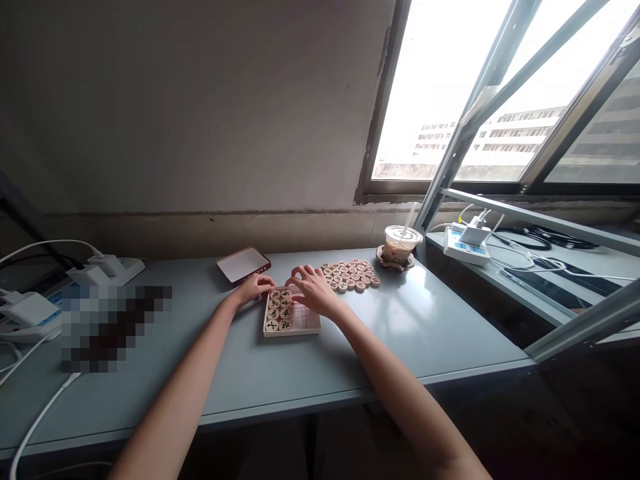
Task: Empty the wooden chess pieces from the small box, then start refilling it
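A shallow white box (306, 331) lies on the desk before me, with two columns of Chinese chess pieces (273, 314) along its left side, their dark characters facing up. Thin red lines mark the bare part of its floor. My left hand (254, 288) grips the box's far left corner with bent fingers. Over the far part of the box, my right hand (315, 291) is curled, thumb and forefinger at the rearmost piece (286, 293) of the second column. Its other fingers arch above the box. More loose pieces (350, 275) lie flat in a cluster behind and right of it.
A box lid (244, 265) lies behind my left hand. At the back right stands a lidded drink cup (399, 245) with a straw. Power strips (107, 273) with white cables occupy the left. A metal frame (453, 157) rises at the right, beside another desk.
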A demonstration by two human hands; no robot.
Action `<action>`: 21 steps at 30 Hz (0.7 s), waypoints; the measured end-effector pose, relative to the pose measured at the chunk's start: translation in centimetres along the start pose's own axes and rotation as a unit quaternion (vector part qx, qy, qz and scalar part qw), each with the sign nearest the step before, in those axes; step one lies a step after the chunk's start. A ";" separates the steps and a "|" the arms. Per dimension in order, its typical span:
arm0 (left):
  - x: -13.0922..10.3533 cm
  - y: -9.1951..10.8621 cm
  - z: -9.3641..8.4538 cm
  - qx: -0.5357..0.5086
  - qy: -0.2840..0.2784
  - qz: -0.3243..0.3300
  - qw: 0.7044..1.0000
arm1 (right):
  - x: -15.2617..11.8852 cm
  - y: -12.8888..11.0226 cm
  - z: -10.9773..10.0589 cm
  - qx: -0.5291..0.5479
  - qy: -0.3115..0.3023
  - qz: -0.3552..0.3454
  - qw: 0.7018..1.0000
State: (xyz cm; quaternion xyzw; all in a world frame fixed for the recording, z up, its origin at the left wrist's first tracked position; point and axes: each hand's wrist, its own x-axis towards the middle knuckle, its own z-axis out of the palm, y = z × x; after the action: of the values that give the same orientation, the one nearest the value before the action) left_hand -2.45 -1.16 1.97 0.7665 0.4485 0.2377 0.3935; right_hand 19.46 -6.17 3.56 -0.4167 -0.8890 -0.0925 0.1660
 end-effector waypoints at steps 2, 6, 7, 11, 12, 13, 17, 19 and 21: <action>-0.1 0.3 0.0 0.005 -0.003 0.001 1.000 | 0.1 -0.3 -0.1 -0.001 -0.001 -0.018 1.000; -0.2 0.6 0.0 0.007 0.000 -0.002 1.000 | 0.3 -0.5 0.2 0.009 -0.009 -0.023 1.000; -0.2 0.6 0.0 0.007 0.000 -0.004 1.000 | 0.3 -0.4 0.3 0.020 -0.013 -0.015 1.000; -0.2 0.5 0.1 -0.002 -0.004 -0.007 1.000 | 0.4 0.4 0.7 0.097 -0.026 0.023 0.995; -0.2 0.5 0.1 -0.005 -0.004 -0.007 1.000 | 0.4 0.7 0.7 0.122 -0.018 0.028 0.992; -0.1 0.5 0.1 -0.008 -0.002 -0.008 1.000 | 0.4 1.0 0.6 0.146 -0.003 0.031 0.989; -0.1 0.3 0.1 -0.019 0.001 -0.012 1.000 | 0.6 2.5 0.3 0.179 0.076 0.085 0.977; -0.1 0.2 0.1 -0.023 0.003 -0.015 1.000 | 0.7 3.4 0.3 0.113 0.086 0.134 0.981; 0.0 0.1 0.2 -0.028 0.005 -0.017 0.999 | 0.7 4.2 0.5 0.005 0.067 0.168 0.984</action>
State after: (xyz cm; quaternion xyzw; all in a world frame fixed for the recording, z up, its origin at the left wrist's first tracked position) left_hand -2.31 -1.30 1.95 0.7464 0.4565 0.2470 0.4165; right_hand 22.18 -2.83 3.42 -0.5517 -0.7938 -0.0867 0.2406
